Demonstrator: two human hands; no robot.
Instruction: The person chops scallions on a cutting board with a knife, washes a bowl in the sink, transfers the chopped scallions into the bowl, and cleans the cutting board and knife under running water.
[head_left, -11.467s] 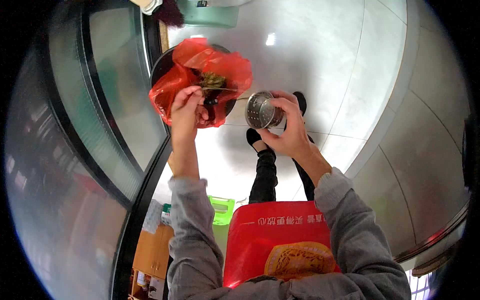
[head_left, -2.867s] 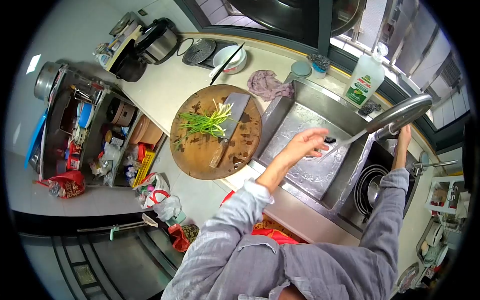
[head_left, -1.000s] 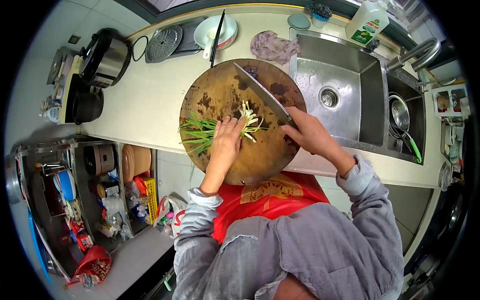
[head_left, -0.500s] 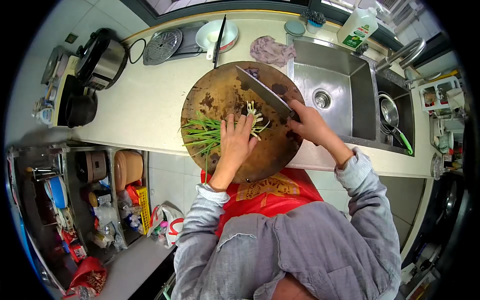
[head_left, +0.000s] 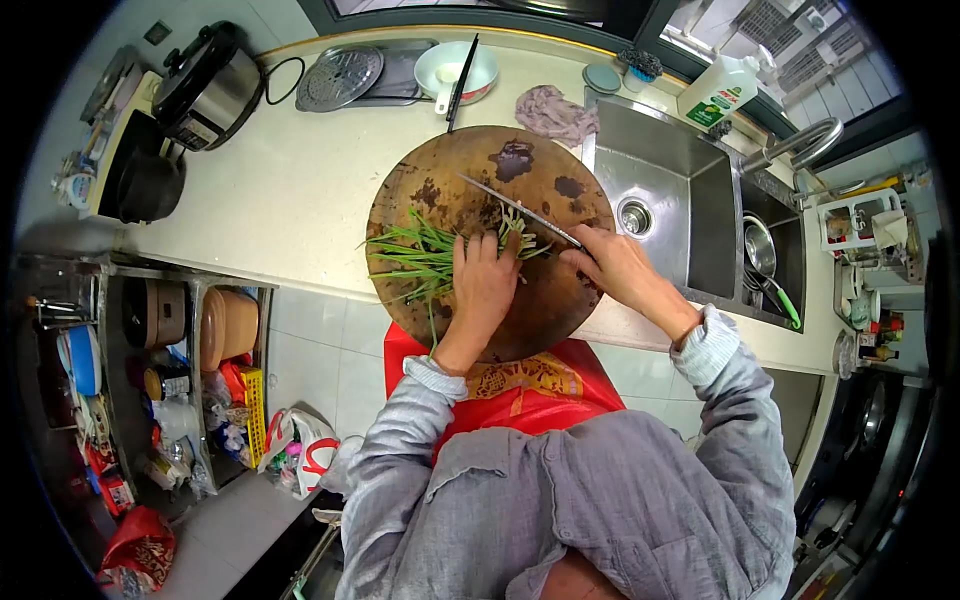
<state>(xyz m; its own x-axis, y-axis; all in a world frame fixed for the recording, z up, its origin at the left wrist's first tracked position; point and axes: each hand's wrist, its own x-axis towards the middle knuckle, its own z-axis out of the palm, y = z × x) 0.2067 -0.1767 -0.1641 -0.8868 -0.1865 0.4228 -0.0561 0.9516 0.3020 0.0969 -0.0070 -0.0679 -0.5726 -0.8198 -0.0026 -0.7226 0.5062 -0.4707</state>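
Note:
A bunch of green scallions (head_left: 418, 255) lies on the round wooden chopping board (head_left: 540, 310), its white root ends toward the board's middle. My left hand (head_left: 486, 280) presses on the bunch near those ends, fingers bent down over it. My right hand (head_left: 622, 268) is closed around the handle of a knife (head_left: 520, 210). The blade stands nearly edge-on and reaches up and left across the board, just behind the white ends. The knife's handle is mostly hidden in my fingers.
Right of the board is a steel sink (head_left: 640, 160) with a faucet (head_left: 800, 140). A purple cloth (head_left: 556, 114), a bowl (head_left: 478, 72) with chopsticks and a drain plate (head_left: 340, 78) sit behind. A pressure cooker (head_left: 215, 95) stands at the left; a ladle lies in the side basin.
My right hand has tilted the knife so its broad side shows less, and the blade is closer to the white ends. My left hand's fingers have curled more over the bunch.

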